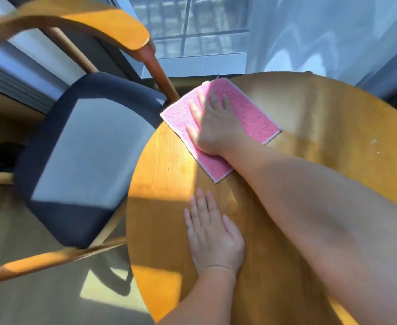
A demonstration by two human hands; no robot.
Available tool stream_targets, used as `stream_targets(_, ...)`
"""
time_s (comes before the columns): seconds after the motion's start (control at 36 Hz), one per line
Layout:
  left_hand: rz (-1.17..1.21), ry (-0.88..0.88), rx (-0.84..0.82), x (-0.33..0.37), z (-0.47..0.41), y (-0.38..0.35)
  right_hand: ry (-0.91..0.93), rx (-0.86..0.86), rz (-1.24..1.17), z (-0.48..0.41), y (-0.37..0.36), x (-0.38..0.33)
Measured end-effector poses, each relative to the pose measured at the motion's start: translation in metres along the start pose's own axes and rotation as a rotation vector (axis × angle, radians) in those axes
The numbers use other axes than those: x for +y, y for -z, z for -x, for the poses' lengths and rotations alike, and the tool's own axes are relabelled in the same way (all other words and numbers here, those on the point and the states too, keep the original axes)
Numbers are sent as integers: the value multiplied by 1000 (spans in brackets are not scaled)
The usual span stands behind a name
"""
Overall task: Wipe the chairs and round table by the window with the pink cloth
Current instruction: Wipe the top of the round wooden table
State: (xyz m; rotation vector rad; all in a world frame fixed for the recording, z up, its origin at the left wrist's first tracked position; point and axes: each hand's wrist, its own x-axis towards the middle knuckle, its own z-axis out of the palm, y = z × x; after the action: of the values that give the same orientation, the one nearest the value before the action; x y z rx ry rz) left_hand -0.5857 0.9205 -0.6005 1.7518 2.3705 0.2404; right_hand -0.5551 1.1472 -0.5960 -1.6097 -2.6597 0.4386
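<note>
Two hands lie on the round table (310, 118), and both are ours, seen from above as we lean over it. Our right hand (216, 127) reaches across from the right side of the view and presses flat on the pink cloth (253, 118), palm down, fingers stretched out and slightly spread rather than curled around the fabric. We see the cloth spread out flat as a rectangle with a pale border, lying at the far left part of the tabletop, with one corner reaching the table's edge nearest the window (202, 26). Our left hand (213, 233) rests palm down on bare wood nearer to us, fingers straight and a little apart, holding nothing; it sits apart from the cloth, with a strip of tabletop between them. Bands of sunlight and shadow cross the wood, and a few small pale specks (374, 146) show on the surface toward the right side. Just left of the table stands a chair (82, 160) with a dark blue padded seat and a light wooden frame; its curved wooden backrest arcs across the upper left of the view, and one of its wooden posts comes down close beside the cloth's far corner, though we cannot tell whether it touches the table. Sheer white curtain (333, 36) hangs at the upper right, beside the window panes.
</note>
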Motion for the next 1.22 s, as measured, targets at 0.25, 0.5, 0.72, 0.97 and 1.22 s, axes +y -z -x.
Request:
stream_targets(0.25,5,23,-6,-4,-3,1,-236,8,27,-4,20,66)
stream_targets(0.5,25,-7,3,5,12,3,-480,23,78,111,19,120)
stream_targets(0.72,2,46,-25,-3,-4,1,-606,-23,22,211,-7,103)
stream_targets(0.97,44,30,-24,0,4,4,-766,14,0,320,-15,109)
stream_targets(1.22,6,38,-52,5,6,2,-908,22,42,332,-17,145)
